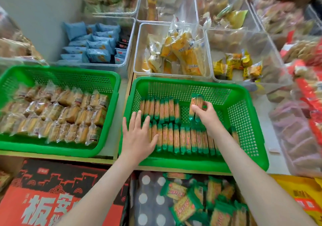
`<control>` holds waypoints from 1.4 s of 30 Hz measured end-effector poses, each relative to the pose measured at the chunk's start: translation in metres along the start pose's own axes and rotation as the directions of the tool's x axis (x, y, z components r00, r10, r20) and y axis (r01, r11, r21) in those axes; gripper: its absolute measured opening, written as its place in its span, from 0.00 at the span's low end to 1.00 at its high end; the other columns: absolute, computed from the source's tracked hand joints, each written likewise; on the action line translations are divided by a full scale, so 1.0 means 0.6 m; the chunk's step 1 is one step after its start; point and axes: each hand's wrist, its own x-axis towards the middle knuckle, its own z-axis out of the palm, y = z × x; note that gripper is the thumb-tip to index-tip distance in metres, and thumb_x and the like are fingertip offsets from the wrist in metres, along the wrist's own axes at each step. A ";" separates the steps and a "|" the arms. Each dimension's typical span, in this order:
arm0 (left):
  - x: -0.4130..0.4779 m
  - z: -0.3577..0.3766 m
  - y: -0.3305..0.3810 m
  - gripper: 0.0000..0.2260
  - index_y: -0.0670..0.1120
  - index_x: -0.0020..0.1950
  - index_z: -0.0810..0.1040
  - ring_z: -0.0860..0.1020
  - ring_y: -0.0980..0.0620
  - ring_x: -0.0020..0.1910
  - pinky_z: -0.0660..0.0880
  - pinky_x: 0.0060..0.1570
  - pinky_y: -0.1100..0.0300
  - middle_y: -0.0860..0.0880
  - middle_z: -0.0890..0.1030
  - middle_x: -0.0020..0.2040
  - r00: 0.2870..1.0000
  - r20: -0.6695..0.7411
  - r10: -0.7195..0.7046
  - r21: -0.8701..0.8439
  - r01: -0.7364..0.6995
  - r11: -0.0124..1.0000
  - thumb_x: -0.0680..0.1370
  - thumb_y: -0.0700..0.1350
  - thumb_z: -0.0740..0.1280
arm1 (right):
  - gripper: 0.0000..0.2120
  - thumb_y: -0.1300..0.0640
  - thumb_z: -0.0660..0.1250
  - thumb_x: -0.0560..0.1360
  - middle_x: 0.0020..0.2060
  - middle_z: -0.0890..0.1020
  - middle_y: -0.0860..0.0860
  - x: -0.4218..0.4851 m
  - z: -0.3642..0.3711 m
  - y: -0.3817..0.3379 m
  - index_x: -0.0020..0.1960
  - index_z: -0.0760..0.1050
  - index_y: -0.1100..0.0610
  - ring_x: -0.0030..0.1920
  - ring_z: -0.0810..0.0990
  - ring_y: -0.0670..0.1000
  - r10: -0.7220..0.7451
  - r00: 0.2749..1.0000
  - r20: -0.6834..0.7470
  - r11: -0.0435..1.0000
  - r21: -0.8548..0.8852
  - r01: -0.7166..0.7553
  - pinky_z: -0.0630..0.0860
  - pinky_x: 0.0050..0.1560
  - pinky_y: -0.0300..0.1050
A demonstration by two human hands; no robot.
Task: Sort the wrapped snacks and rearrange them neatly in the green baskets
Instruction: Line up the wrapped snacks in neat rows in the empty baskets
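While two green baskets sit side by side on the worktop (273,135), the left basket (59,70) holds clear-wrapped cakes (57,114) in tidy rows, and the right basket (244,107) holds green-wrapped biscuit packs (183,138) standing in two rows. The left hand (137,135) lies flat, its grip spread, fingers resting on the front row's left end. The right hand (207,116) has its grip pinching two packs (196,103) upright in the back row, apart from their neighbours.
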 end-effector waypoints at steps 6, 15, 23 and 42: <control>0.022 0.014 0.007 0.33 0.50 0.73 0.69 0.51 0.45 0.78 0.38 0.72 0.43 0.42 0.50 0.79 0.998 0.048 -0.027 -0.058 0.030 0.998 0.73 0.65 0.52 | 0.31 0.45 0.59 0.80 0.73 0.65 0.58 0.052 0.046 0.015 0.76 0.57 0.61 0.71 0.65 0.59 0.115 0.975 0.192 0.910 -0.413 -0.027 0.62 0.69 0.52; 0.035 0.003 -0.037 0.32 0.45 0.74 0.67 0.56 0.39 0.76 0.53 0.72 0.45 0.38 0.54 0.77 0.992 -0.120 -0.044 0.038 0.049 0.998 0.74 0.60 0.62 | 0.36 0.44 0.58 0.80 0.76 0.56 0.59 0.076 0.063 0.038 0.79 0.43 0.55 0.74 0.61 0.59 0.042 0.992 0.119 0.881 -0.472 0.019 0.61 0.71 0.54; 0.038 -0.013 -0.051 0.32 0.51 0.75 0.65 0.41 0.49 0.78 0.41 0.74 0.53 0.45 0.47 0.79 0.999 -0.039 -0.002 -0.182 -0.006 0.983 0.74 0.64 0.54 | 0.39 0.35 0.49 0.79 0.73 0.61 0.64 0.058 0.090 0.028 0.78 0.34 0.55 0.71 0.64 0.60 -0.055 0.989 0.134 0.596 -0.790 0.140 0.59 0.72 0.58; -0.119 0.016 0.044 0.12 0.39 0.57 0.79 0.72 0.42 0.61 0.67 0.66 0.48 0.39 0.78 0.59 0.851 -0.468 0.241 -0.377 -0.438 0.816 0.76 0.39 0.61 | 0.24 0.56 0.55 0.78 0.71 0.67 0.54 -0.247 -0.008 0.152 0.74 0.63 0.59 0.72 0.61 0.52 -0.618 0.771 0.154 0.470 -0.714 0.519 0.52 0.72 0.46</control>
